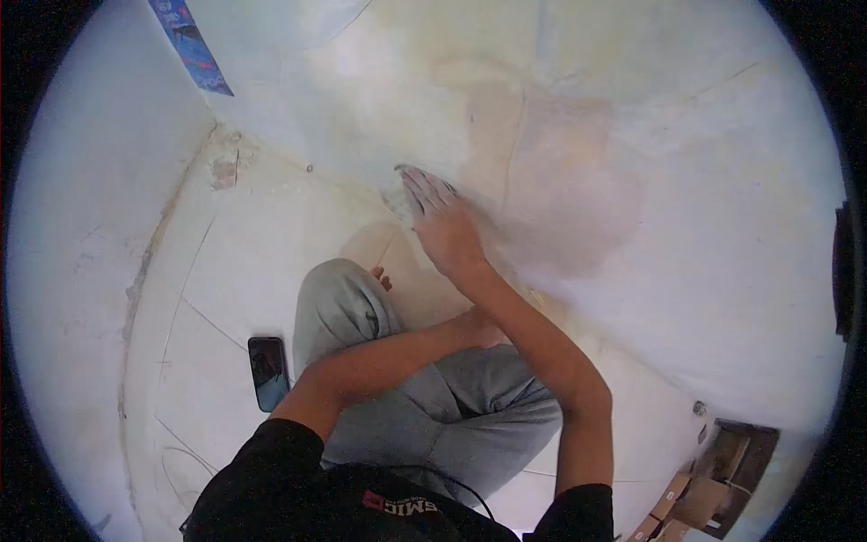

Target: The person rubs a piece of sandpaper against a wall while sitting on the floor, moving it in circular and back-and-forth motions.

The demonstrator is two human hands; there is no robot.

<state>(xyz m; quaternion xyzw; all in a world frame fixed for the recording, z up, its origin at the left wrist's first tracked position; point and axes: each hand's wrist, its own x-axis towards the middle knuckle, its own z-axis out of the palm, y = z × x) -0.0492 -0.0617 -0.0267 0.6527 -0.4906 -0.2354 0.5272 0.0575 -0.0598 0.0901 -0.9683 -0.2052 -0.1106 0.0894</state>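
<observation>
My right hand (442,226) presses against the low part of the pale wall (560,199), near where it meets the floor. Its fingers lie stretched over a thin dark-edged sheet (398,168), which looks like sandpaper and shows only at its edges. Whitish dust coats those fingers. My left hand (486,329) rests by my knee, beneath the right forearm, which covers most of it. Whether its fingers are closed is hidden.
A black phone (268,373) lies on the tiled floor (212,280) left of my crossed legs. A blue poster strip (191,47) hangs at upper left. Cardboard boxes (700,501) stand at lower right by a dark opening. The wall corner (226,158) is chipped.
</observation>
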